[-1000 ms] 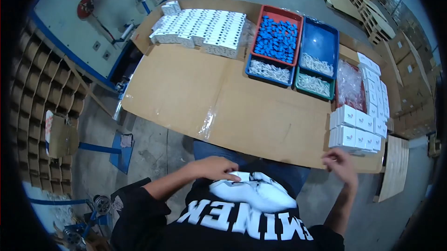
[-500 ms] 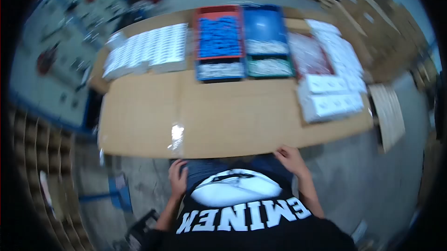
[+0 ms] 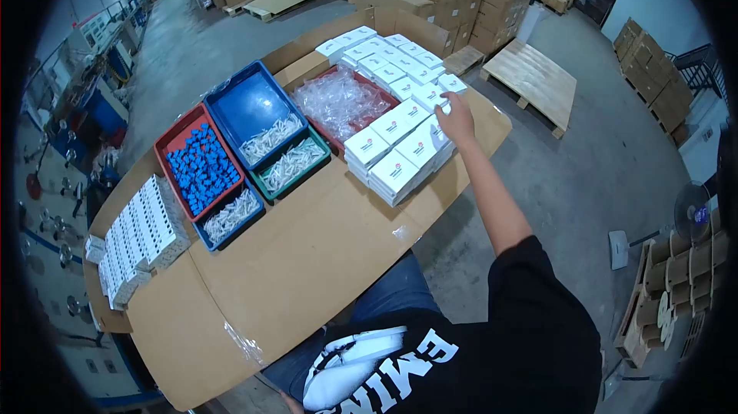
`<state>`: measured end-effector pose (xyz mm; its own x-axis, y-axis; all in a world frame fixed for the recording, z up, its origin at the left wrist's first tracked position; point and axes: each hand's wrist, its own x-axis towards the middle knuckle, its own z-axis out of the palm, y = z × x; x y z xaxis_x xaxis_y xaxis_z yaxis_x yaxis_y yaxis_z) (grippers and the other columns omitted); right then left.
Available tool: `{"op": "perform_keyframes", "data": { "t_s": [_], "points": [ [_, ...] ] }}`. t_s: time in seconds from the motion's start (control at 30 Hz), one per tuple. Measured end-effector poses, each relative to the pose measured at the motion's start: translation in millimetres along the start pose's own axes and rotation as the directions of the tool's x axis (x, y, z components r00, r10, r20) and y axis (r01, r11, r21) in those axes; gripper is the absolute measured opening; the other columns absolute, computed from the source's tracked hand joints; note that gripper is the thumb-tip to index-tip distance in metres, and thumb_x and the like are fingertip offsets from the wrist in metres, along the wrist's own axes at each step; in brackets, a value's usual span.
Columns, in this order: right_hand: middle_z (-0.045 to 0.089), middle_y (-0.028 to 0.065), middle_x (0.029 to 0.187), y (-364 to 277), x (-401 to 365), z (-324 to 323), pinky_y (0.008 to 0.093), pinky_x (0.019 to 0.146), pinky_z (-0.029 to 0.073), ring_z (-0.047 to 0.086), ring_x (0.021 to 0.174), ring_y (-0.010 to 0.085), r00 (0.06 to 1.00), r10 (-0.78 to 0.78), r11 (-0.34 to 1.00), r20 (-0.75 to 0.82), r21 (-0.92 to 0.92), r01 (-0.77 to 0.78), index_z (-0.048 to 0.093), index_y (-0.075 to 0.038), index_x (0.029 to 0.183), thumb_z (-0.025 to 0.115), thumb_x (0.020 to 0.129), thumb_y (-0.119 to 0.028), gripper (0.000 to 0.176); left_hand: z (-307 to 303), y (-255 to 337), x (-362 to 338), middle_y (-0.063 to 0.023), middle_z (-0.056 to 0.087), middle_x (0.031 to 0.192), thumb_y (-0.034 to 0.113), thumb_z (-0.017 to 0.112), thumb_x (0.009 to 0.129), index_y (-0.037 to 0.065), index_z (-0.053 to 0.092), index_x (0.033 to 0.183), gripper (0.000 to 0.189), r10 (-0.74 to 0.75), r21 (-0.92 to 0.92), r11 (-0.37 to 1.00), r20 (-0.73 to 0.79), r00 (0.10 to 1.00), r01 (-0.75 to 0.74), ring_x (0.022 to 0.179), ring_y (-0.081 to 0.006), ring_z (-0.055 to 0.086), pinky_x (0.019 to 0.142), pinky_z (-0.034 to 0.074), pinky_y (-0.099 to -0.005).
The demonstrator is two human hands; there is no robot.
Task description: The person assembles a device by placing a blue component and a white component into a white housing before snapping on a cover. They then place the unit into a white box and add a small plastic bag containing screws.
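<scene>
Two hands, grips unclear: right [image 3: 457,117] half-curled at boxes [image 3: 405,118] near cardboard edge [image 3: 500,123] (left [image 3: 292,404] cropped)

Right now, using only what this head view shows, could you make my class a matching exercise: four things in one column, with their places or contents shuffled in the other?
Column one
1. Right hand
2. Blue pieces
3. Green tray
4. Dark-spotted white blocks

Column two
A. Holds white pieces
B. At the left end of the cardboard surface in the picture
C. At the white boxes
D. Piled in a red tray

Right pairs: 1-C, 2-D, 3-A, 4-B
</scene>
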<state>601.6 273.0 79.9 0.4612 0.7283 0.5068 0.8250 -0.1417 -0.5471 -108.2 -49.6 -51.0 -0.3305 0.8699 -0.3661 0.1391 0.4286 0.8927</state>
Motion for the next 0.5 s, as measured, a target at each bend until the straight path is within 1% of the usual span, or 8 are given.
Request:
{"op": "perform_keyframes", "data": {
  "t_s": [0.07,0.13,0.17,0.2,0.27,0.33,0.4,0.5],
  "points": [
    [0.065,0.0189,0.132,18.0,17.0,12.2,0.0456,0.097,0.053,0.066,0.117,0.0332,0.998,-0.032,0.996,-0.061,-0.089,0.026,0.069,-0.008,0.124,0.079,0.090,-0.041,0.048,-2.5,17.2,-6.1,-0.0203,0.049,0.158,0.024,0.062,0.103,0.004,0.053,0.149,0.050,-0.049,0.025,0.999,0.036,0.998,0.048,0.145,-0.0308,0.046,0.119,0.036,-0.0412],
    [0.060,0.0207,0.138,22.0,30.2,23.6,0.0497,0.106,0.048,0.062,0.124,0.0356,0.999,0.005,0.966,0.037,-0.260,0.005,0.067,-0.009,0.128,0.083,0.084,-0.051,0.063,-7.3,32.8,-11.5,-0.0205,0.049,0.158,0.026,0.061,0.104,0.004,0.050,0.151,0.053,-0.094,0.043,0.995,0.056,0.994,0.092,0.144,-0.0307,0.047,0.118,0.038,-0.0408],
    [0.063,0.0204,0.131,25.1,35.5,25.6,0.0527,0.108,0.046,0.061,0.124,0.0366,0.994,0.021,0.977,0.103,-0.213,0.001,0.067,-0.009,0.127,0.086,0.079,-0.055,0.069,-9.4,39.0,-15.4,-0.0206,0.049,0.158,0.027,0.061,0.104,0.004,0.049,0.152,0.055,-0.119,0.048,0.992,0.064,0.991,0.116,0.143,-0.0306,0.048,0.117,0.039,-0.0406],
    [0.063,0.0204,0.131,22.4,39.3,24.1,0.0527,0.108,0.046,0.061,0.124,0.0366,0.995,0.011,0.978,0.102,-0.206,0.010,0.067,-0.009,0.127,0.086,0.079,-0.055,0.069,-9.9,43.9,-19.9,-0.0206,0.049,0.158,0.028,0.061,0.104,0.004,0.048,0.153,0.056,-0.145,0.051,0.989,0.074,0.987,0.142,0.142,-0.0306,0.048,0.116,0.040,-0.0404],
    [0.064,0.0199,0.128,13.8,42.1,20.2,0.0507,0.106,0.047,0.059,0.127,0.0374,0.960,0.155,0.973,0.235,-0.203,-0.107,0.066,-0.009,0.126,0.087,0.079,-0.054,0.069,-11.1,52.2,-28.8,-0.0208,0.049,0.157,0.030,0.061,0.104,0.004,0.046,0.155,0.059,-0.199,0.059,0.979,0.096,0.975,0.194,0.141,-0.0305,0.050,0.115,0.042,-0.0400],
    [0.065,0.0203,0.127,6.6,41.9,19.5,0.0491,0.106,0.048,0.058,0.128,0.0376,0.964,0.158,0.968,0.215,-0.226,-0.108,0.065,-0.008,0.125,0.089,0.079,-0.046,0.065,-13.6,57.0,-40.4,-0.0209,0.049,0.157,0.031,0.061,0.104,0.004,0.043,0.156,0.062,-0.262,0.075,0.964,0.120,0.958,0.254,0.140,-0.0304,0.051,0.114,0.044,-0.0396],
    [0.065,0.0197,0.130,4.1,38.5,20.2,0.0482,0.106,0.048,0.058,0.127,0.0384,0.999,-0.004,0.998,0.043,-0.055,0.007,0.063,-0.006,0.130,0.090,0.081,-0.037,0.064,-18.9,59.9,-53.1,-0.0211,0.049,0.157,0.033,0.061,0.105,0.003,0.041,0.158,0.065,-0.328,0.094,0.944,0.142,0.934,0.317,0.139,-0.0303,0.052,0.112,0.046,-0.0392],
    [0.057,0.0201,0.147,-51.2,1.9,5.8,0.0457,0.116,0.043,0.053,0.138,0.0374,0.974,-0.218,0.961,-0.066,0.158,0.226,0.046,-0.005,0.154,0.091,0.080,-0.029,0.091,-18.3,59.0,-66.7,-0.0213,0.050,0.157,0.036,0.060,0.105,0.003,0.037,0.161,0.069,-0.416,0.093,0.909,0.171,0.893,0.406,0.137,-0.0302,0.054,0.110,0.048,-0.0386]
  ]
}}
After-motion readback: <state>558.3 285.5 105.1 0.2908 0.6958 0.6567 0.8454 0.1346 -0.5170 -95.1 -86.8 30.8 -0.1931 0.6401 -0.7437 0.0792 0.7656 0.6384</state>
